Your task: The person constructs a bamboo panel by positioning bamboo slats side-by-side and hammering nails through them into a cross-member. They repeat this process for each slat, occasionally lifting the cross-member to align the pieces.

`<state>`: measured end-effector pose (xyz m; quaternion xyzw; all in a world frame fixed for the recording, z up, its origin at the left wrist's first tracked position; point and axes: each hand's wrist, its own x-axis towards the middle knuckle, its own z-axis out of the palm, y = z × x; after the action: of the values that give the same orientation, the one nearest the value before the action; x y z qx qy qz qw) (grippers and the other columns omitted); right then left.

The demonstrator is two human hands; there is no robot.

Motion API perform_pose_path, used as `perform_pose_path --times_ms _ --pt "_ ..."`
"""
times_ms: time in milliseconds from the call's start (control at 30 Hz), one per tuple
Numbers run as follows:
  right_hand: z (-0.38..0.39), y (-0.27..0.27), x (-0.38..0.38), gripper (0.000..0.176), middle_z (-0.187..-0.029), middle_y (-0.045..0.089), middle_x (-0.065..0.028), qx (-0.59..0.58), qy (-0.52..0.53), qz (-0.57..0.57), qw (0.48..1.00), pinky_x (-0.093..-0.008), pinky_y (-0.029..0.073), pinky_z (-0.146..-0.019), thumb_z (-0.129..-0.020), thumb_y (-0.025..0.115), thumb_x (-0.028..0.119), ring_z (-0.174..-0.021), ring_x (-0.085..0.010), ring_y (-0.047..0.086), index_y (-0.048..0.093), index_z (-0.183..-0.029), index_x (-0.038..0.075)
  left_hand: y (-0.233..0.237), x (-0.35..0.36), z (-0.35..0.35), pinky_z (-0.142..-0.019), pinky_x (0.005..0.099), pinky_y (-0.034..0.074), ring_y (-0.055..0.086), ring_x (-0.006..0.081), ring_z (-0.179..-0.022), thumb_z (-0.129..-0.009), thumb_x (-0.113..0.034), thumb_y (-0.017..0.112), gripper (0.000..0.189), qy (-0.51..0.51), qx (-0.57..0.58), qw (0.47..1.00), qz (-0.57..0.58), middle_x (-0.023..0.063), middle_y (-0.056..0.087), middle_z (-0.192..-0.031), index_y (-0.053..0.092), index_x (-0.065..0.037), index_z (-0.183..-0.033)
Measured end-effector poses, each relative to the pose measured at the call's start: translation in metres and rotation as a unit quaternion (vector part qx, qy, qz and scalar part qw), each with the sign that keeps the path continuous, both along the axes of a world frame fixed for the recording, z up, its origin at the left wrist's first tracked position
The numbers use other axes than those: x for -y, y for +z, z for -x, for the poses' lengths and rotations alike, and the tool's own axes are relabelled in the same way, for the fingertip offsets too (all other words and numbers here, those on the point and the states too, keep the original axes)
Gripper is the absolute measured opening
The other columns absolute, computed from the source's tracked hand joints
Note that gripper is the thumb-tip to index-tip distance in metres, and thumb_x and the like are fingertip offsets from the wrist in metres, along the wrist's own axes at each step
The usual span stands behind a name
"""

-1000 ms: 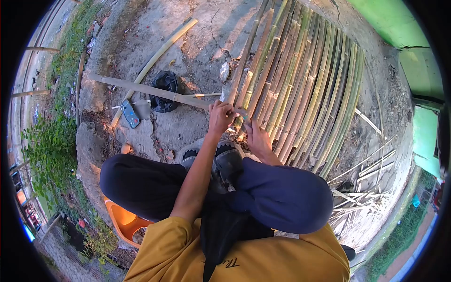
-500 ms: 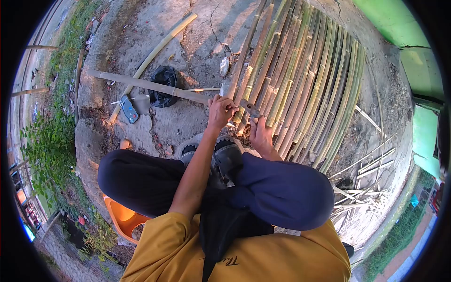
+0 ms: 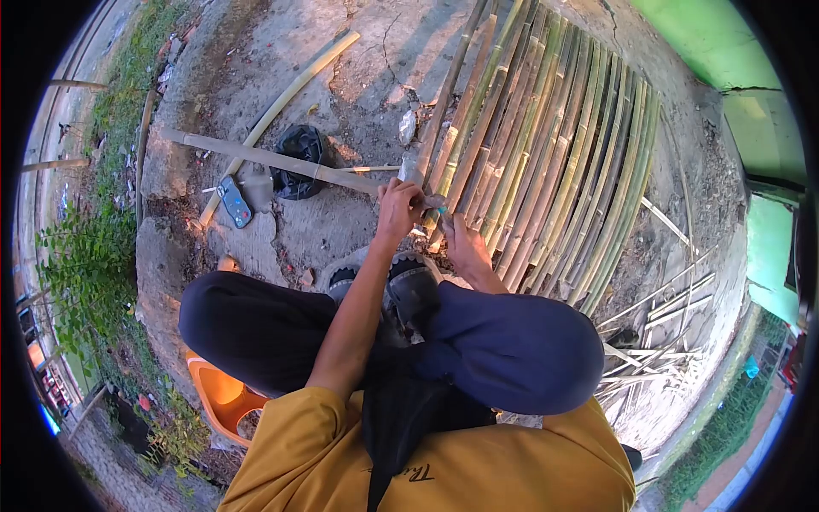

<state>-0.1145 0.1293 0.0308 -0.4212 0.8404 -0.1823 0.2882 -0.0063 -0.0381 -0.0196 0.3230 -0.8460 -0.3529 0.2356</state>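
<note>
My right hand (image 3: 467,247) is closed around the handle of a hammer (image 3: 433,202). The hammer's head is right beside the fingers of my left hand (image 3: 398,211), over the near left corner of a row of bamboo slats (image 3: 554,128). My left fingers are pinched together, and whatever they hold is too small to make out. A long flat bamboo strip (image 3: 256,154) runs out to the left from under my left hand, its near end hidden there.
A curved bamboo piece (image 3: 294,88), a black plastic bag (image 3: 300,152) and a phone (image 3: 234,202) lie on the concrete to the left. An orange plastic stool (image 3: 217,394) is by my left leg. Thin bamboo offcuts (image 3: 653,350) are scattered at the right.
The hammer has come down and to the left, and its head is now at my left fingers. My right hand has moved slightly left and down with it. My left hand stays nearly still.
</note>
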Motion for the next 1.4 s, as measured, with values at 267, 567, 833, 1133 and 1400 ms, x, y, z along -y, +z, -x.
perform_pose_path --times_ms 267,567,833,1133,1400 --pt "-0.001 -0.006 -0.009 0.027 -0.078 0.066 -0.0289 0.006 -0.02 0.138 0.99 -0.059 0.048 -0.058 -0.105 0.056 0.021 -0.07 -0.0525 0.065 0.045 -0.124 0.004 0.002 -0.003 -0.003 -0.082 0.0401 0.034 0.056 0.0243 -0.088 -0.067 -0.017 0.084 0.02 -0.012 0.032 0.999 -0.017 -0.0006 0.063 -0.08 0.069 -0.011 -0.078" --pt "-0.006 0.012 -0.002 0.025 -0.081 0.067 -0.0294 0.038 -0.04 0.095 0.994 -0.061 0.05 -0.061 -0.108 0.048 0.034 -0.072 -0.0528 0.066 0.047 -0.119 0.011 0.009 -0.005 -0.002 -0.082 0.0405 0.034 0.056 0.0246 -0.089 -0.068 -0.016 0.084 0.02 -0.005 0.055 0.998 -0.036 -0.0006 0.062 -0.078 0.067 -0.011 -0.076" --pt "-0.001 0.012 -0.002 0.031 -0.083 0.067 -0.0322 0.054 -0.052 0.111 0.991 -0.0661 0.049 -0.068 -0.108 0.047 0.039 -0.081 -0.0561 0.065 0.046 -0.12 0.011 0.008 -0.003 -0.002 -0.083 0.0403 0.034 0.055 0.0244 -0.088 -0.07 -0.022 0.087 0.023 -0.011 0.03 0.999 -0.041 -0.0006 0.063 -0.079 0.068 -0.011 -0.077" --pt "-0.006 0.004 -0.001 0.026 -0.08 0.067 -0.0309 0.046 -0.027 0.164 0.985 -0.06 0.049 -0.057 -0.106 0.054 0.029 -0.07 -0.0536 0.065 0.047 -0.118 0.007 0.011 -0.002 -0.004 -0.082 0.0403 0.033 0.055 0.0243 -0.089 -0.071 -0.02 0.086 0.021 -0.014 0.039 0.999 -0.035 -0.0009 0.063 -0.079 0.068 -0.012 -0.076" --pt "-0.003 -0.002 -0.002 0.028 -0.082 0.066 -0.0322 0.014 -0.005 0.027 1.0 -0.0631 0.049 -0.064 -0.108 0.048 0.036 -0.078 -0.0539 0.066 0.047 -0.117 0.009 0.006 0.003 -0.002 -0.085 0.0411 0.033 0.055 0.0253 -0.091 -0.07 -0.018 0.086 0.022 -0.015 0.018 1.0 -0.003 -0.0009 0.064 -0.081 0.068 -0.013 -0.081"
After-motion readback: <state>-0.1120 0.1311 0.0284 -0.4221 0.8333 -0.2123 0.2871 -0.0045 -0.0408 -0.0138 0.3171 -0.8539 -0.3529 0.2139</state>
